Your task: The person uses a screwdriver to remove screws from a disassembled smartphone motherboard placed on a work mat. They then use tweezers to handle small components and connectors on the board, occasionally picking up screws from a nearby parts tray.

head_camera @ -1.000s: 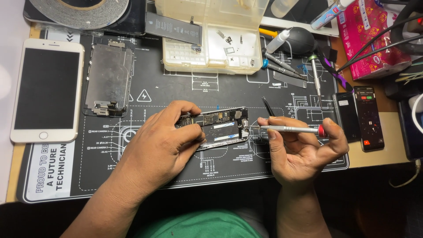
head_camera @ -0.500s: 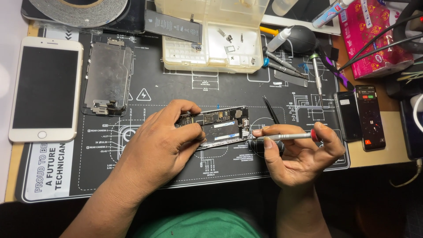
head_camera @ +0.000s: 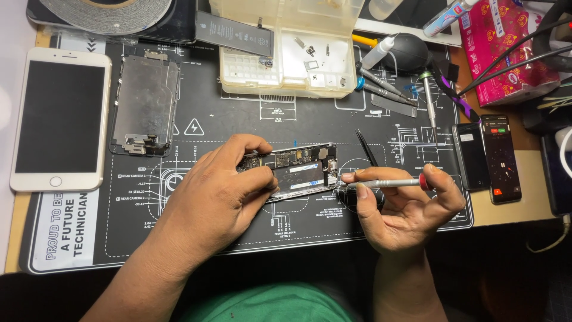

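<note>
My left hand [head_camera: 217,197] lies palm down, fingers pinching the opened phone [head_camera: 298,170], whose long axis runs nine to three on the mat [head_camera: 238,125]. My right hand [head_camera: 405,209], palm up, pinches a screwdriver [head_camera: 384,183] pointing to nine, tip at the phone's right edge. At twelve sits a parts box [head_camera: 286,59].

Left hand [head_camera: 223,194] lies palm down, fingers curled and pinching, forearm angling in from lower left. Right hand [head_camera: 405,206] sits palm up, thumb and fingertips pinched together.
</note>
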